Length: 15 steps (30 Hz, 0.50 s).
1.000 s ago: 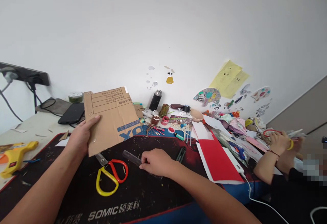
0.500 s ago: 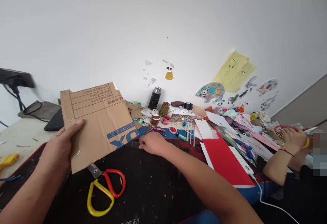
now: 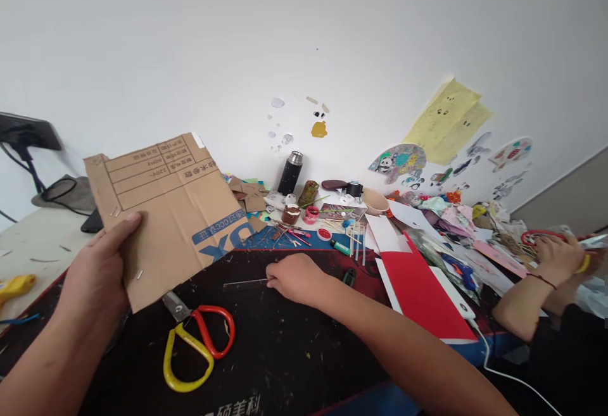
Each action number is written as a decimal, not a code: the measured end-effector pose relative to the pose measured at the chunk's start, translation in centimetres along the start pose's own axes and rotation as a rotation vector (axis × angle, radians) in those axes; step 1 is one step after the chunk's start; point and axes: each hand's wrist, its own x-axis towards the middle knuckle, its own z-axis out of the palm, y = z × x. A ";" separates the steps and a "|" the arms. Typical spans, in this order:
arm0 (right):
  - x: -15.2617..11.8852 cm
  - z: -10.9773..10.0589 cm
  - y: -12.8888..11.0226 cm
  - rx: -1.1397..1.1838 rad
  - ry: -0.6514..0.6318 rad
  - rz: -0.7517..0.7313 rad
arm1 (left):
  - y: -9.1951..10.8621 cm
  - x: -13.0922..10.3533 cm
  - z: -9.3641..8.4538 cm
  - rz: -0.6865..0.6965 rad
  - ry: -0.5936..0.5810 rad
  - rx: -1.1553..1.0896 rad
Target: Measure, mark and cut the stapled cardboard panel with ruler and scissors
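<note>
My left hand (image 3: 102, 264) grips a piece of brown cardboard (image 3: 166, 213) by its left edge, thumb on the printed face. The cardboard is tilted above the mat and has staples along its left side. Over the middle of the black mat, my right hand (image 3: 299, 280) pinches one end of a thin clear strip, which looks like a ruler (image 3: 242, 285) and points left. Below the cardboard lies a pair of scissors (image 3: 192, 324) with one red and one yellow handle; the cardboard hides part of the blades.
Red paper (image 3: 422, 296) lies right of my forearm beside a white power bank (image 3: 453, 292) with a cable. Paint jars, sticks and a black thermos (image 3: 290, 174) stand along the wall. At far right, another person's hand (image 3: 558, 261) holds scissors.
The clear strip now shows in my right hand, out from behind the cardboard. My left hand and the cardboard have shifted left and slightly up in view.
</note>
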 end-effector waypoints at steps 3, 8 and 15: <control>0.9 0.1 0.1 -0.018 -0.009 0.016 | 0.1 -0.2 0.1 -0.023 0.011 0.005; 4.8 -0.7 1.0 -0.031 0.057 0.102 | 0.1 0.0 0.2 0.012 0.027 -0.005; 4.9 -1.1 1.0 0.004 0.128 0.178 | -0.6 0.7 -0.4 0.083 0.020 -0.034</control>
